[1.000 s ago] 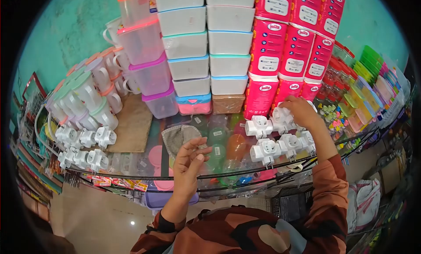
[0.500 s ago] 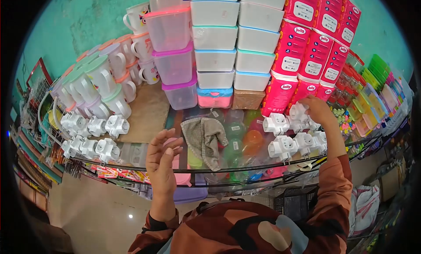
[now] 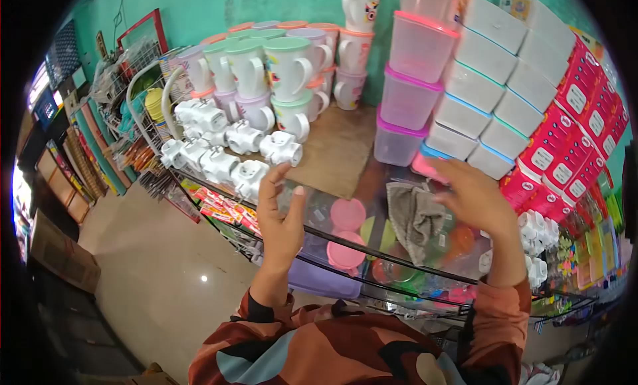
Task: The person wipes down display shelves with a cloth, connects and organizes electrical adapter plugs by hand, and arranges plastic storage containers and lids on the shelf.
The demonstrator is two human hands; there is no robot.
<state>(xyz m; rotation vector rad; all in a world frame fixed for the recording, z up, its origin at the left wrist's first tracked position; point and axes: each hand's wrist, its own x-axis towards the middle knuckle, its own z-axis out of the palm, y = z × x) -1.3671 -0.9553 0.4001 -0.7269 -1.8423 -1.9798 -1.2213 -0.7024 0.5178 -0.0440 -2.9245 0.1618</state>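
My left hand (image 3: 280,215) is raised at the shelf's front edge, fingers and thumb apart, with nothing in it. Just behind its fingertips is a group of white plug adapters (image 3: 247,177), stacked in rows. My right hand (image 3: 477,197) hangs over the shelf, slightly blurred, fingers stretched to the left and nothing visible in them. A crumpled grey cloth (image 3: 413,215) lies below and left of that hand. More white adapters (image 3: 537,233) stand to the right of my right wrist, partly hidden by it.
Lidded mugs (image 3: 287,59) are stacked behind the left adapters, beside a brown board (image 3: 335,152). Tall stacks of plastic boxes (image 3: 412,99) and red-pink packs (image 3: 577,92) rise at the back. A black rail (image 3: 392,257) runs along the front. Pink lids (image 3: 345,249) show below.
The view has swung left, so the shelf goods appear further right. My right hand has left the adapters on the right and moved left towards the cloth. My left hand stays raised and open.
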